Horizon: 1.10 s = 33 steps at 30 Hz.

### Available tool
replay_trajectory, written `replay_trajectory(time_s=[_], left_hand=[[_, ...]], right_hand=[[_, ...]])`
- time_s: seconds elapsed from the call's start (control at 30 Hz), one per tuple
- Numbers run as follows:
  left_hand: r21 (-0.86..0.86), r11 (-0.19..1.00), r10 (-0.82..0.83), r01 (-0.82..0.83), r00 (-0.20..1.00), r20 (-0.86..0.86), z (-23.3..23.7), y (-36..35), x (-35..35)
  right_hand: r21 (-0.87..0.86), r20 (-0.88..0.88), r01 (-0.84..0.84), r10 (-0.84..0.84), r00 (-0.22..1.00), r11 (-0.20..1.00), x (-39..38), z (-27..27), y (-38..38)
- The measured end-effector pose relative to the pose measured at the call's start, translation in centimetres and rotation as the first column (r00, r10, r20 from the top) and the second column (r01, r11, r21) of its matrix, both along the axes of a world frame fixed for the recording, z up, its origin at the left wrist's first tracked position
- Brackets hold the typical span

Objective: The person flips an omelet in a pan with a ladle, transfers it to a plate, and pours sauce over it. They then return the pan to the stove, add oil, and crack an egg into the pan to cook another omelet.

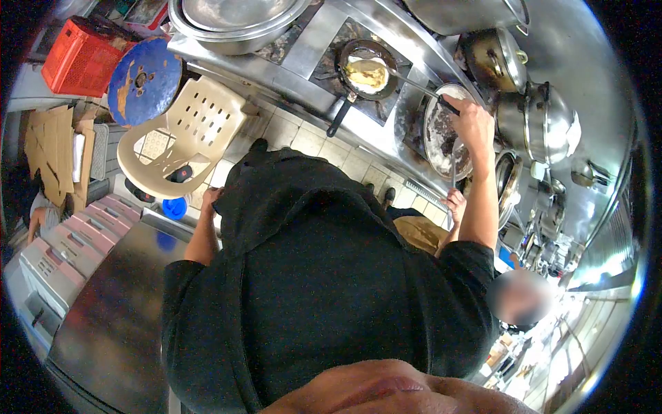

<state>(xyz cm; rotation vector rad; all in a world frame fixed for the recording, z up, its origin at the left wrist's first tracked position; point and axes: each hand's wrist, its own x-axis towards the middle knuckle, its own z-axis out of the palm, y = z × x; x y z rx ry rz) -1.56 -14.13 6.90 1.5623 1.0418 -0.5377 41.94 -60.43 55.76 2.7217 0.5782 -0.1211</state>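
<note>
My right hand point(472, 127) is closed round the black handle of a long metal spatula point(417, 87). The spatula's far end reaches into a small black frying pan point(341, 59), over yellow and white food point(367, 74). That pan rests on the stove point(327, 55), its handle pointing toward my body. Beneath my right hand is a wider pan point(431, 114) with whitish residue or food inside. My left hand point(212, 200) hangs low by my side, near a steel counter point(121, 303); its fingers are too hidden to show whether it holds anything.
A co-worker's hand point(455, 205) grips a utensil at the wide pan. Metal bowls point(238, 41) and large pots point(514, 121) flank the stove. Behind me are a beige chair point(162, 172), blue round stool point(145, 79), red crate point(83, 58) and pink-and-white drawers point(83, 234).
</note>
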Motion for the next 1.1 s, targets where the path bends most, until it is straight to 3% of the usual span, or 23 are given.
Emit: replay_trajectory(time_s=[0.13, 0.23, 0.33, 0.37, 0.47, 0.57, 0.73, 0.83, 0.9, 1.03, 1.1], left_hand=[[0.116, 0.982, -0.145, 0.151, 0.988, -0.057, 2.4, -0.2, 1.2], [0.054, 0.991, -0.117, 0.119, 0.992, -0.038, 3.1, -0.2, 2.0], [0.100, 0.981, -0.160, 0.165, 0.985, -0.058, 3.2, 0.2, 2.8], [0.076, 0.986, -0.144, 0.146, 0.989, -0.036, 3.2, 0.4, 3.0], [0.051, 0.993, -0.107, 0.107, 0.994, -0.002, 4.6, 0.4, 3.8], [0.078, 0.994, -0.081, 0.082, 0.997, -0.018, 6.1, 0.3, 4.1], [-0.036, 0.999, -0.025, 0.025, 1.000, 0.012, 4.1, 0.7, 2.4], [0.018, 0.993, -0.117, 0.118, 0.992, -0.039, 0.0, 1.2, 0.5], [-0.003, 1.000, -0.014, 0.014, 0.999, -0.035, -2.3, 0.3, -0.8], [-0.070, 0.985, 0.157, -0.159, 0.987, -0.024, -1.6, -0.8, -1.1], [0.047, 0.999, 0.000, 0.002, 1.000, -0.028, 1.4, -0.7, 0.5]], right_hand=[[0.007, -0.023, 0.056, -0.056, 0.998, 0.998, -0.4, -0.2, -0.6], [0.127, 0.028, 0.026, -0.030, 0.999, 0.992, -0.7, -0.7, -0.1], [0.072, 0.008, 0.134, -0.135, 0.991, 0.988, 0.0, -1.6, 1.6], [0.182, 0.120, -0.030, 0.008, 0.993, 0.983, 0.6, -3.5, 0.0], [0.072, -0.016, 0.167, -0.166, 0.986, 0.983, 0.3, -2.2, 2.4], [0.117, -0.013, 0.130, -0.129, 0.992, 0.985, 0.5, -2.2, 2.6], [0.096, -0.024, 0.095, -0.093, 0.995, 0.991, 0.2, -0.6, 2.2], [0.091, -0.033, 0.072, -0.070, 0.997, 0.993, -0.3, 0.4, 1.0], [0.038, -0.040, 0.078, -0.076, 0.996, 0.996, -0.7, 1.0, 0.2], [0.096, -0.025, 0.084, -0.082, 0.996, 0.992, -0.9, 0.8, -0.5], [0.132, 0.032, 0.068, -0.073, 0.997, 0.989, -0.6, -0.4, -0.3]])
